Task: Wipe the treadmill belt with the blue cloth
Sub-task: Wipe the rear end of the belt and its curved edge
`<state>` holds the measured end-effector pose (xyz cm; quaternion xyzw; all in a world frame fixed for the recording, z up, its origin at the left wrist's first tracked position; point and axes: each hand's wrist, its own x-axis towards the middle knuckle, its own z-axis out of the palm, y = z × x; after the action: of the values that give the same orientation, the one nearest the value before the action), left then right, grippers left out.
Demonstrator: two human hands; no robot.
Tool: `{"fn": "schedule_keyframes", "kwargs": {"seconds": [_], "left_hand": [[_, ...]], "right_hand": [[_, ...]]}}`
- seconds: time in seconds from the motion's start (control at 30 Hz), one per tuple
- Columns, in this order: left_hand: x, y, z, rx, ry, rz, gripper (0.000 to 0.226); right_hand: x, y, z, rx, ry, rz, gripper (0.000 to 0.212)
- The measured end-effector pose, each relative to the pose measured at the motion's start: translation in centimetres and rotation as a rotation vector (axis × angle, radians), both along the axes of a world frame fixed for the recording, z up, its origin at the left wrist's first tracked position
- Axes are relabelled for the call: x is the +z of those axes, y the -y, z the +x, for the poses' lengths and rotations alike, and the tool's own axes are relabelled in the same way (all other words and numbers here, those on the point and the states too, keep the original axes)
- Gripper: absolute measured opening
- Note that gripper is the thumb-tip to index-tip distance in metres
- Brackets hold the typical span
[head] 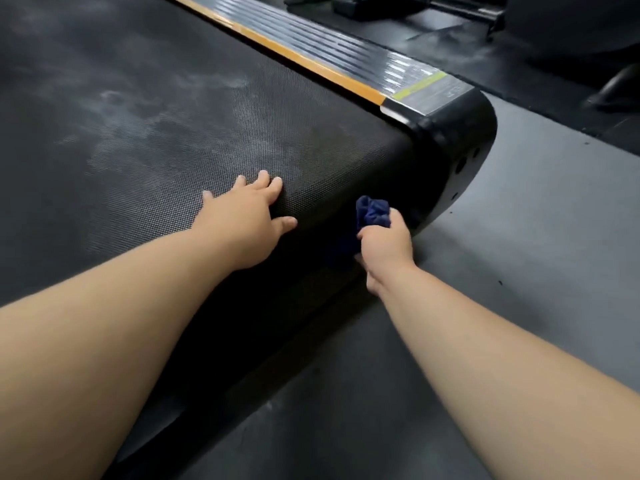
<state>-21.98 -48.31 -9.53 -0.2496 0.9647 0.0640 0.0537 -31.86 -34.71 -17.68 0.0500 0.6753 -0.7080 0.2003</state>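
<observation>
The black textured treadmill belt (166, 109) fills the left and middle of the view, with pale dusty smears across it. My left hand (244, 225) lies flat on the belt near its rounded rear end, fingers spread. My right hand (386, 245) grips a bunched dark blue cloth (372, 213) against the curved rear edge of the belt, just right of my left hand. Part of the cloth hangs down in shadow below my fist.
A ribbed side rail (346, 53) with an orange strip runs along the belt's right side and ends in a black rounded end cap (457, 150). Grey floor (540, 258) lies to the right. Dark gym equipment (415, 8) stands at the top.
</observation>
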Motion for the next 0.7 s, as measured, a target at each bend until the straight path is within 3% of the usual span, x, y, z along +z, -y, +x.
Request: {"fn": "schedule_keyframes", "kwargs": {"seconds": [0.1, 0.23, 0.33, 0.4, 0.5, 0.6, 0.7], "left_hand": [[-0.1, 0.0, 0.2, -0.009, 0.0, -0.016, 0.066], [-0.2, 0.2, 0.0, -0.027, 0.013, -0.043, 0.064], [-0.2, 0.3, -0.2, -0.025, 0.011, -0.036, 0.064], [-0.3, 0.2, -0.3, -0.023, 0.008, -0.037, 0.065], [-0.4, 0.3, -0.2, -0.024, 0.005, -0.048, 0.065], [-0.3, 0.2, -0.1, -0.023, 0.016, -0.046, 0.065], [-0.2, 0.2, -0.1, -0.024, 0.021, -0.033, 0.065]], "right_hand": [[1.2, 0.2, -2.2, -0.18, -0.065, 0.053, 0.051], [1.2, 0.7, -3.7, -0.158, -0.04, 0.089, 0.051], [0.7, 2.0, -0.9, -0.224, -0.186, 0.13, 0.027], [-0.4, 2.2, 2.2, -0.151, -0.314, 0.14, 0.016], [-1.5, 1.3, 4.4, -0.009, -0.426, 0.169, 0.016], [-1.6, 0.8, -0.8, -0.312, -0.397, 0.216, 0.018], [-0.2, 1.0, -5.1, -0.296, -0.342, 0.282, 0.027]]}}
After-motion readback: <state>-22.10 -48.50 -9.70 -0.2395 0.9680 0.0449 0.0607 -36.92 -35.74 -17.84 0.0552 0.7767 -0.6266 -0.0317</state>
